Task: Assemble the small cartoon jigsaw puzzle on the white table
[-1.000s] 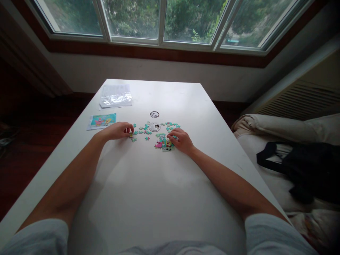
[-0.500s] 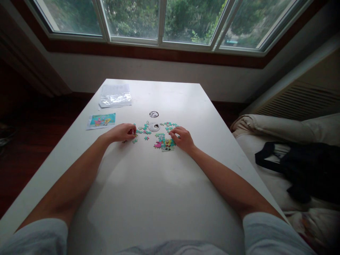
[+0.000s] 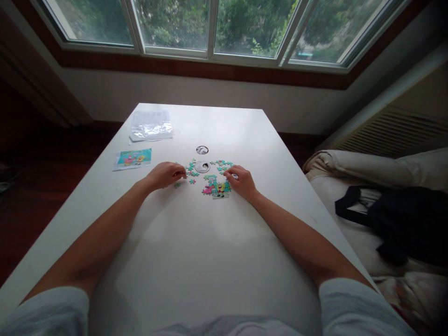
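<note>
Two bare hands are over the white worktop (image 3: 210, 256). The left hand (image 3: 167, 175) is half curled beside the loose pieces (image 3: 192, 181); from here I can't tell whether its fingertips pinch one. The right hand (image 3: 242, 181), loosely bent, is at the right side of the partly joined puzzle (image 3: 214, 187); I can't see if it grips anything. A picture card (image 3: 133, 159) lies off to the left.

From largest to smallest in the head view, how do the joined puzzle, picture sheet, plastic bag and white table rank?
1. White table
2. Plastic bag
3. Picture sheet
4. Joined puzzle
</note>
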The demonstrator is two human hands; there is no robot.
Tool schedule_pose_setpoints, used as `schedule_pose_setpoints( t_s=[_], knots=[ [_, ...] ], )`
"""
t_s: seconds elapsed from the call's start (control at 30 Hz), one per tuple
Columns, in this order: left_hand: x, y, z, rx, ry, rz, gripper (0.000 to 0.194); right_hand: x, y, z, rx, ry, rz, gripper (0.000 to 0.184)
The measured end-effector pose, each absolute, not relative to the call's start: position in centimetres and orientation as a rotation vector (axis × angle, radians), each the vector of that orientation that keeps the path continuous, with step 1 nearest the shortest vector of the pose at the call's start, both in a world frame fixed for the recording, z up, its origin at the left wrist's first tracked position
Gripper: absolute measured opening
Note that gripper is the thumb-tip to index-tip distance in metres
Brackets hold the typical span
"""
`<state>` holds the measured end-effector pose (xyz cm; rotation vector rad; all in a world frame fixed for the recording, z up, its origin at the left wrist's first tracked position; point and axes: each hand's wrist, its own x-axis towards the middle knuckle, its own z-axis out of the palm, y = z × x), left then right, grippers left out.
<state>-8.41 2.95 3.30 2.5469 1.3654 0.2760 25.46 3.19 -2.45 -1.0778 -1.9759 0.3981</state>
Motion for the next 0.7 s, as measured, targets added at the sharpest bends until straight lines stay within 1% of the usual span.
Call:
schedule_pose_setpoints(
  t_s=[0.13, 0.27, 0.37, 0.57, 0.7],
  knots=[
    [-6.8, 2.1, 3.0, 2.480, 1.206, 0.368, 0.025, 25.5, 3.2, -2.4, -1.056, -1.977, 0.418, 0.021],
    [-5.1, 1.1, 3.0, 2.286, 1.053, 0.527, 0.021, 25.4, 3.0, -2.3, -1.044, -2.001, 0.409, 0.021],
    [-4.3, 0.5, 2.9, 2.196, 1.029, 0.599, 0.023, 25.2, 2.7, -2.1, -1.025, -2.054, 0.389, 0.021],
    [-3.9, 0.3, 2.5, 2.112, 1.032, 0.635, 0.021, 25.1, 2.5, -2.0, -1.002, -2.106, 0.369, 0.020],
    [-3.5, 0.5, 1.6, 1.984, 0.969, 0.748, 0.020, 24.9, 2.3, -2.0, -0.976, -2.121, 0.372, 0.021]
  ],
)
